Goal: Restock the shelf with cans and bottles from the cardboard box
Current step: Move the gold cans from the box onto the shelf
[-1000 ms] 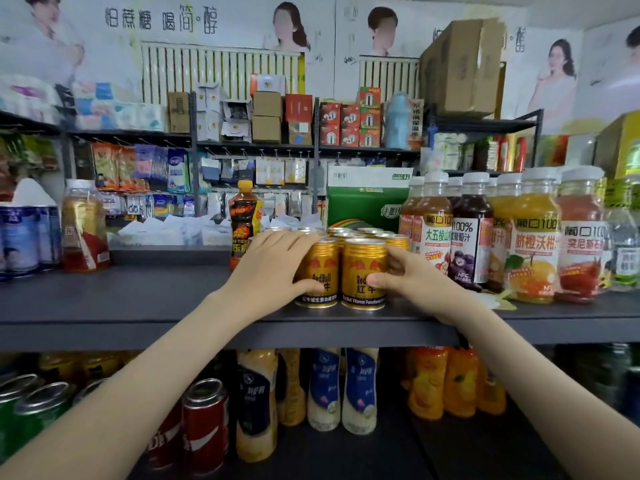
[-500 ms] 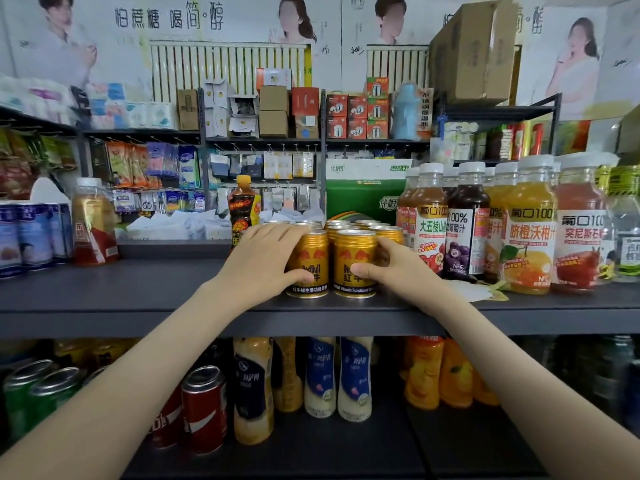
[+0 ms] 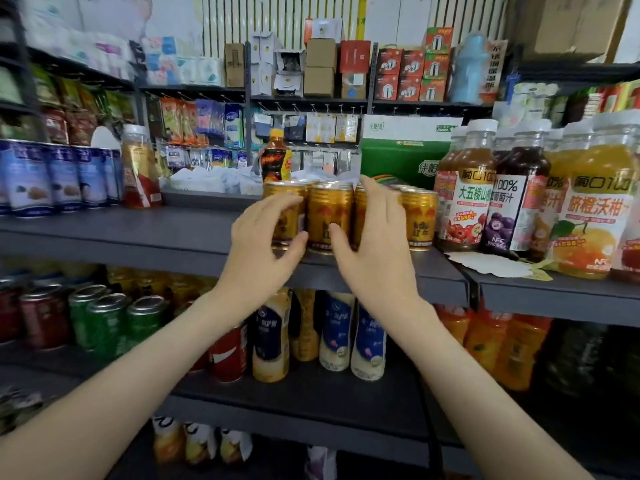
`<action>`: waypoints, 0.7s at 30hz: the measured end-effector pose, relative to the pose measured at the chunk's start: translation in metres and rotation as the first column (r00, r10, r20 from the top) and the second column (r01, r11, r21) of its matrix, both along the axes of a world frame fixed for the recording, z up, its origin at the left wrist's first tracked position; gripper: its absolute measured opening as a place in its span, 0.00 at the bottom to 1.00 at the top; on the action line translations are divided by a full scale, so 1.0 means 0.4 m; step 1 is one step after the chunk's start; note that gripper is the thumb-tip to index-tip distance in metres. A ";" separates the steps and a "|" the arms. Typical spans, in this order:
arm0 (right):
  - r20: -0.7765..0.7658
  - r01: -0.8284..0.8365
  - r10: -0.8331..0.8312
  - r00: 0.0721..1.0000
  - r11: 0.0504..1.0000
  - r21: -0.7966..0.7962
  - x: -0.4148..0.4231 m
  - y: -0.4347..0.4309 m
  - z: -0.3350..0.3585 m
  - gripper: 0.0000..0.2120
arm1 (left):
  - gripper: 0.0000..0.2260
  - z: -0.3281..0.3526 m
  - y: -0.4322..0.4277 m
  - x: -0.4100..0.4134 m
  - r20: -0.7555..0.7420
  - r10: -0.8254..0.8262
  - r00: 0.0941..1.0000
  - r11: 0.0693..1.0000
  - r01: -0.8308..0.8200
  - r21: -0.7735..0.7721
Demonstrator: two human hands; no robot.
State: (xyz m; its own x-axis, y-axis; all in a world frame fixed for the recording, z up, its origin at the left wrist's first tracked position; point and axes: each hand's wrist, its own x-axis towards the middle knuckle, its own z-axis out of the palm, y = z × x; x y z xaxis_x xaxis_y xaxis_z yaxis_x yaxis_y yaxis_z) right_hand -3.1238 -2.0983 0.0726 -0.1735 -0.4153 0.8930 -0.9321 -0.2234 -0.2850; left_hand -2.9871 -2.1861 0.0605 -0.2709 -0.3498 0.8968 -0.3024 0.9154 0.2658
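Now the right hand [image 3: 375, 247] has let go and stands flat, fingers straight up, thumb touching the middle can; the left hand [image 3: 263, 244] has loosened over the leftmost one, grip or mere touch I cannot tell. Placement looks done. Four gold cans [image 3: 329, 216] front the shelf [image 3: 138, 230] between and just beyond the hands, more behind; at least four juice bottles [image 3: 471, 202] stand right of the right hand
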 end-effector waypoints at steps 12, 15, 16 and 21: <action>0.141 -0.517 0.571 0.809 0.576 0.633 0.626 -0.115 -0.338 0.19 | 0.12 -0.411 0.064 0.678 0.098 0.164 0.982 0.779 -0.190 0.597; 0.172 -0.524 0.651 0.739 0.396 0.754 0.865 -0.177 -0.449 0.18 | 0.09 -0.540 0.076 0.933 0.229 0.305 0.924 0.633 -0.376 0.677; 0.180 -0.520 0.674 0.717 0.344 0.782 0.948 -0.197 -0.488 0.19 | 0.09 -0.584 0.085 1.021 0.286 0.341 0.896 0.565 -0.438 0.699; 0.248 -0.471 0.728 0.640 0.116 0.874 1.336 -0.265 -0.663 0.22 | 0.13 -0.763 0.147 1.441 0.521 0.387 0.761 0.252 -0.631 0.734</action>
State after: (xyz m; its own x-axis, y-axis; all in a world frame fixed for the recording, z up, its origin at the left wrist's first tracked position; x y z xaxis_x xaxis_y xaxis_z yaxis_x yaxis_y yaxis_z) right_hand -2.5894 -2.2041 -0.1927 0.6271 -0.7782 -0.0338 -0.6639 -0.5113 -0.5457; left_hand -2.4108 -2.1274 -0.2447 0.1516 -0.9884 -0.0072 -0.7668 -0.1222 0.6301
